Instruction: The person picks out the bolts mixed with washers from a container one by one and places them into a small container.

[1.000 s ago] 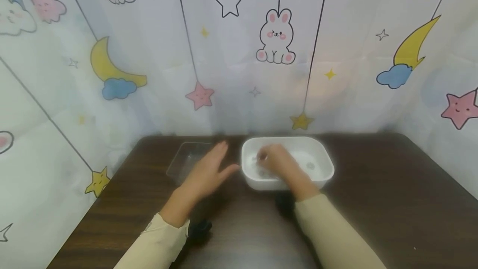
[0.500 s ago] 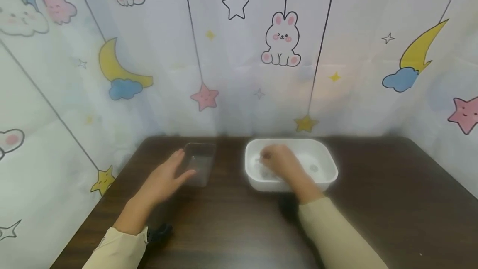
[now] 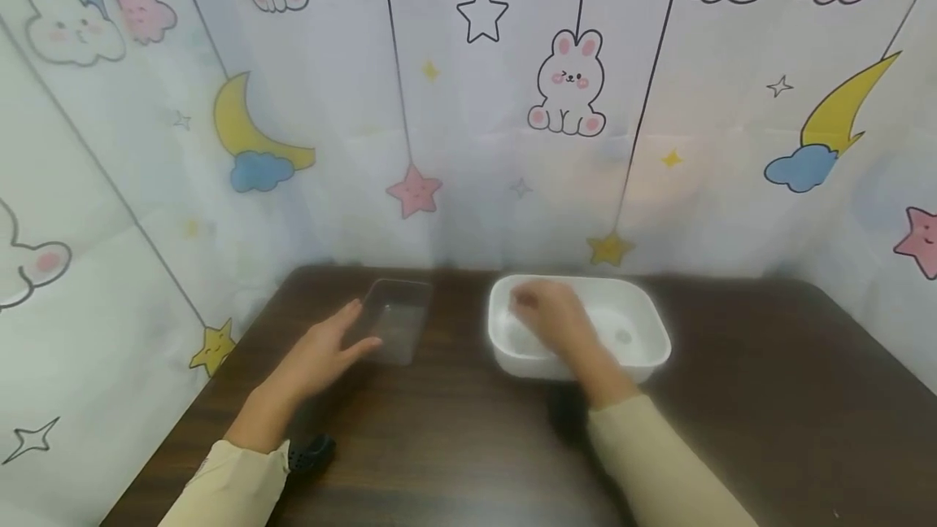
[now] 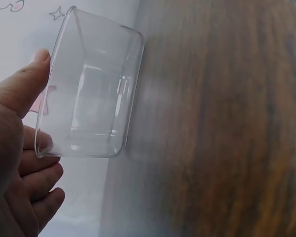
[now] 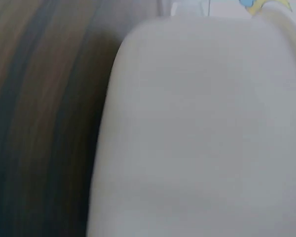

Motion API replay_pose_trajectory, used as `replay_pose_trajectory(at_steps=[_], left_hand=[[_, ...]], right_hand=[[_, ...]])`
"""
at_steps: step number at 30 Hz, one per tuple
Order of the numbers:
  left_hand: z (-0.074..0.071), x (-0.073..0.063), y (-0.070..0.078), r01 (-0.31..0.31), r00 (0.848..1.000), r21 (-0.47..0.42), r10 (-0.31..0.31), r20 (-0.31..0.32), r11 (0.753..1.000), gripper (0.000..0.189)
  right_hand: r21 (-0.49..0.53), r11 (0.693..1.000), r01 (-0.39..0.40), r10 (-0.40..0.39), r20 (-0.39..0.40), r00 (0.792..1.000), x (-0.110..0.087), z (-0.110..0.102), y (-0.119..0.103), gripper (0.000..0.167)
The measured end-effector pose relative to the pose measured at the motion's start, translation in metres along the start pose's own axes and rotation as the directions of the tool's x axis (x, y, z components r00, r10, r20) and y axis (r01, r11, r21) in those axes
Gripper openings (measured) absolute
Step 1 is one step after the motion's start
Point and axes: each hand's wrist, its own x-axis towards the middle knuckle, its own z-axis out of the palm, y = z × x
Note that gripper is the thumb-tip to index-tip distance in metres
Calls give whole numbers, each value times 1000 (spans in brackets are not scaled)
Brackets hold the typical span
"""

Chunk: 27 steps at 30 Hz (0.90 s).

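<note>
My left hand (image 3: 315, 360) lies at the left side of a clear rectangular container (image 3: 398, 324), thumb and fingers apart. In the left wrist view, the thumb (image 4: 27, 81) is near the rim of the clear container (image 4: 96, 103) and the other fingers are beside its lower corner; contact is unclear. My right hand (image 3: 556, 320) reaches into the left part of a white oval tub (image 3: 651, 356), fingers curled and blurred. Whether they pinch anything is hidden. A small greyish round spot (image 3: 623, 337) shows on the tub's floor. Only the tub's outer wall (image 5: 197, 123) fills most of the right wrist view.
Both containers stand near the back of a dark wood table (image 3: 454, 429). A white curtain (image 3: 468, 120) with printed rabbits, stars and moons hangs behind and at the sides. Dark wrist gear (image 3: 311, 454) sits under the left cuff.
My left hand has moved left, from near the tub to the clear container's left side. The clear container's outline looks turned. My right hand stays in the tub. The head view has shifted slightly.
</note>
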Motion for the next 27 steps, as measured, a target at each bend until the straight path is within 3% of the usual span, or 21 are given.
replay_pose_trajectory(at_steps=[3,6,17,27], left_hand=[[0,1,0,6,1000,-9,-6,1,1000,90],[0,1,0,14,1000,-17,-14,-7,1000,89],[5,2,6,12,997,22,-11,-77,1000,86],[10,1,15,24,992,81,-13,-126,996,84]], right_hand=[[14,998,66,-65,-64,996,5,4,-11,8],[38,997,73,-71,-60,996,10,10,-24,8],[37,998,52,-55,81,995,23,35,-75,17],[122,992,39,-67,232,970,35,70,-104,17]])
